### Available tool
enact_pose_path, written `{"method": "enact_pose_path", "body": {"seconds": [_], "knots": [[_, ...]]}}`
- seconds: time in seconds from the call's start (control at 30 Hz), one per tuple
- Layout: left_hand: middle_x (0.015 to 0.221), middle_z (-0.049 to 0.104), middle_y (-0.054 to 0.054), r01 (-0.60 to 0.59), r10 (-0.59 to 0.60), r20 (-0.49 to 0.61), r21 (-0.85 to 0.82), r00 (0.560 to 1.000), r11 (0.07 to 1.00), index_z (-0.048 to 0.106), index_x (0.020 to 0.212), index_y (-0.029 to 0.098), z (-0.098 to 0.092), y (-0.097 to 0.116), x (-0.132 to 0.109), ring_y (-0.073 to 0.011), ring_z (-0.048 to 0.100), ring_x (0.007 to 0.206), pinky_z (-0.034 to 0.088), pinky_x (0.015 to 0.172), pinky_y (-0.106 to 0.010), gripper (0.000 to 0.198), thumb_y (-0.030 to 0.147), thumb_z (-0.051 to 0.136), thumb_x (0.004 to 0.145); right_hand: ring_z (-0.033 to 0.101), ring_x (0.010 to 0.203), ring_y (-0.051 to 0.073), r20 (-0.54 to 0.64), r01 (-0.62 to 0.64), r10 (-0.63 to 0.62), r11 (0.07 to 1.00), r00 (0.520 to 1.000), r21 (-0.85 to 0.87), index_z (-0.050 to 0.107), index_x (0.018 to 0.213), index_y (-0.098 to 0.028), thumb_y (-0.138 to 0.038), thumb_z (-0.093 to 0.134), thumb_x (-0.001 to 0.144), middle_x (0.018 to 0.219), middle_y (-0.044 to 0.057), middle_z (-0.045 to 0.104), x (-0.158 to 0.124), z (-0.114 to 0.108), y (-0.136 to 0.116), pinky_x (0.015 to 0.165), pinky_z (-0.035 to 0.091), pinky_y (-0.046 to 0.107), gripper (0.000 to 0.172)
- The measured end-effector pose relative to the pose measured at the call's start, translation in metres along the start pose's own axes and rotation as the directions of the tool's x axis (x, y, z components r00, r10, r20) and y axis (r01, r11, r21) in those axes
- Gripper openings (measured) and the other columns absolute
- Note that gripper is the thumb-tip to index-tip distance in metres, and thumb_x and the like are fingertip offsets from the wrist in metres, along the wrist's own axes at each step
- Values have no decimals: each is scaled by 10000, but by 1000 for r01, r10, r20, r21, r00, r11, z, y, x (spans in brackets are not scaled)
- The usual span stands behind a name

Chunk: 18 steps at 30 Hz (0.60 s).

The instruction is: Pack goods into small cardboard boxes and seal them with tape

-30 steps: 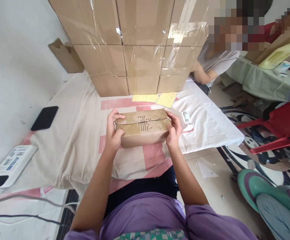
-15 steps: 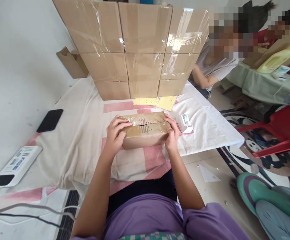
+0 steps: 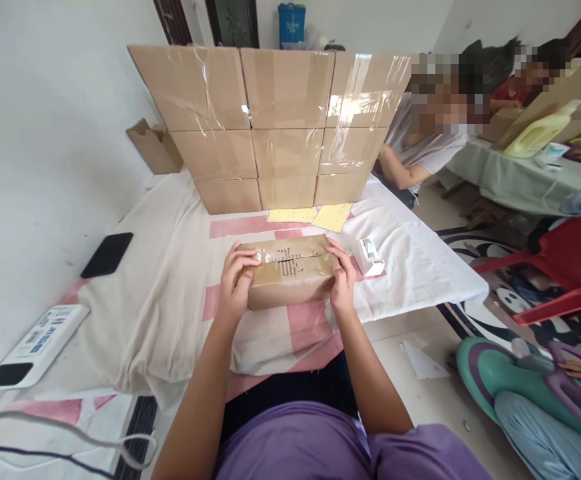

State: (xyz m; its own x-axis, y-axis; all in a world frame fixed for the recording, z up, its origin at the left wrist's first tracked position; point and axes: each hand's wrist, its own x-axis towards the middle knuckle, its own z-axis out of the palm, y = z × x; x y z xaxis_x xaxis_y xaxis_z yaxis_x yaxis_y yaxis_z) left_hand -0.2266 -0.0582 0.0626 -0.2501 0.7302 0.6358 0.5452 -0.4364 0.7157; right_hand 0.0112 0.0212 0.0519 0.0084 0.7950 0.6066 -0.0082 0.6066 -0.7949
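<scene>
A taped cardboard box (image 3: 293, 293) with dark printed marks on its top lies on the cloth-covered table in front of me. My left hand (image 3: 237, 277) grips its left end, with the fingers over the top edge. Around the right end my right hand (image 3: 341, 273) is closed, thumb on the near side. Just right of the box stands a white tape dispenser (image 3: 370, 259). Yellow sheets (image 3: 333, 218) lie behind the box. The underside of the box is hidden.
A wall of stacked, taped cardboard boxes (image 3: 287, 150) rises at the table's back. On the left are a black phone-like slab (image 3: 107, 255) and a white device (image 3: 45, 340). A co-worker (image 3: 410, 160) is at the back right, near a red chair (image 3: 565, 267).
The camera view has tilted up a little, so more of the room shows behind the stack. Both hands keep their hold on the box, which looks unmoved on the table.
</scene>
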Motion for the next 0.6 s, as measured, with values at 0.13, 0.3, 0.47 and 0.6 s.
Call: {"method": "enact_pose_path", "body": {"seconds": [0.13,0.3,0.47,0.6], "knots": [[1193,691,-86,-32,32,-68,3,997,999,633,968,245,6,-3,-1,-299,454,1483,330,1258,-601,265,423,448,1033,494,1475,284,47,-18,18,1000,999,5,705,1234,-278,-472,439,1012,1496,67,618,0,-3,1,1247,362,535,398],[1185,679,-91,-87,84,-109,-30,990,996,636,980,240,8,-7,-2,-312,477,1459,326,1247,-615,309,473,443,1041,652,1260,291,-11,-137,138,990,990,22,723,1252,-236,-509,375,1026,1365,101,702,-11,-36,13,1061,508,494,496],[1431,552,-138,-120,119,-28,-29,992,992,578,1132,267,4,-22,-13,-375,349,1541,287,1245,-655,422,636,600,928,676,985,255,-405,-191,107,966,908,-172,755,911,-203,-293,478,895,992,73,754,-36,-97,24,873,520,419,292],[1535,405,-167,-34,34,46,5,998,999,424,1317,301,0,-36,-24,-371,308,1559,328,1241,-613,760,635,814,757,664,904,231,-508,-311,190,936,840,-163,718,895,-195,-276,542,819,934,53,719,-37,-131,29,816,529,392,208]]}}
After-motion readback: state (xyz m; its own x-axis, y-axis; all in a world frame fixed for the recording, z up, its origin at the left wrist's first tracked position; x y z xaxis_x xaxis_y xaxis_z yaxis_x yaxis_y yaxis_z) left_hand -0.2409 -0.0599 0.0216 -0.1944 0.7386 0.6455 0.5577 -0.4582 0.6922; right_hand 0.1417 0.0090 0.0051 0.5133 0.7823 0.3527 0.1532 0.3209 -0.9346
